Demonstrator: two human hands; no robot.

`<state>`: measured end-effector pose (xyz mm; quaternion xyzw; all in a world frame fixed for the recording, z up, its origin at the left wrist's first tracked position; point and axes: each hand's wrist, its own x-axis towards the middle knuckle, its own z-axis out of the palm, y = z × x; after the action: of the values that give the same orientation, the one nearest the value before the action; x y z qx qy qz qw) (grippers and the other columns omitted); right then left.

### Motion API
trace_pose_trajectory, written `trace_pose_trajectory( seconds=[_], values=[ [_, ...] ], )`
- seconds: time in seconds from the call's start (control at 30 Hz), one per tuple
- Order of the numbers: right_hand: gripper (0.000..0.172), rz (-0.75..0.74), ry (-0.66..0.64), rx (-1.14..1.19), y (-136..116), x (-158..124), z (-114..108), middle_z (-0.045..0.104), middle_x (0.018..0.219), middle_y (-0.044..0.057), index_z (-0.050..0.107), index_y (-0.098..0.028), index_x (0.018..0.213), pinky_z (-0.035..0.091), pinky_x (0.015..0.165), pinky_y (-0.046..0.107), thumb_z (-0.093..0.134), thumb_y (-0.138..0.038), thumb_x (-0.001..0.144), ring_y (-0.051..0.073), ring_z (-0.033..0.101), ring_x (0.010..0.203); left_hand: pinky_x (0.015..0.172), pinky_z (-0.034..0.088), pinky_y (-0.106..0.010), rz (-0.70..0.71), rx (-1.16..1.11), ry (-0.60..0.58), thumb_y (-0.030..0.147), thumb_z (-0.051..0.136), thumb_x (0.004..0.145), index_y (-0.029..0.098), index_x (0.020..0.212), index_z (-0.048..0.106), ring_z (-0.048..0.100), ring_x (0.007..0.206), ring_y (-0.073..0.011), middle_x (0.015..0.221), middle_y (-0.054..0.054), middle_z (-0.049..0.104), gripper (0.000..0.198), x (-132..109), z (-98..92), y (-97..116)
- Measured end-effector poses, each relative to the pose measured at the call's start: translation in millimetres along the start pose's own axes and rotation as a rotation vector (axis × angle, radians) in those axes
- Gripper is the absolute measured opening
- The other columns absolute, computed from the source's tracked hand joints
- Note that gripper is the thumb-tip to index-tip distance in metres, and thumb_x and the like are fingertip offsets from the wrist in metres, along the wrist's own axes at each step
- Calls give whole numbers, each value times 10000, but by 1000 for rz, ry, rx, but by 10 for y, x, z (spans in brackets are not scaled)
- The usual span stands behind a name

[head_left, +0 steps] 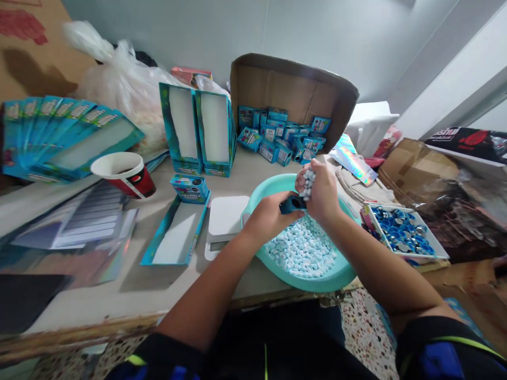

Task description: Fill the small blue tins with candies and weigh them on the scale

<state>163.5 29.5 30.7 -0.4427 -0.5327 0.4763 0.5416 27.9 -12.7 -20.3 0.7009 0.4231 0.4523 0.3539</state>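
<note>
Left hand [269, 217]: curled around a small blue carton [292, 205].
Right hand [320, 191]: fingers bunched, holding pale blue candies [307, 184] just above the carton.
Basin: teal plastic basin [312, 284] beneath both hands, heaped with candies.
Behind: cardboard box [293, 89] holding loose cartons [277, 138].

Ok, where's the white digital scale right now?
In the head view, the white digital scale sits on the table just left of the teal basin, between it and the open blue display box.

One head-worn camera faces forward and down; close above the left hand [269, 219] and right hand [320, 190].
</note>
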Motion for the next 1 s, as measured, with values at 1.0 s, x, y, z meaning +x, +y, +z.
trace_pose_trajectory(
  seconds=[1.0],
  values=[
    [217,-179,-245,-86,11,-151,-91,613,684,-13,670,-201,781,484,650,262,693,-412,825,109,570,672,753,564,-389,59,117,-10,303,762,862,216,1108,682,734,914,-270,1032,-43,772,273,-12,51,8]
  ],
)
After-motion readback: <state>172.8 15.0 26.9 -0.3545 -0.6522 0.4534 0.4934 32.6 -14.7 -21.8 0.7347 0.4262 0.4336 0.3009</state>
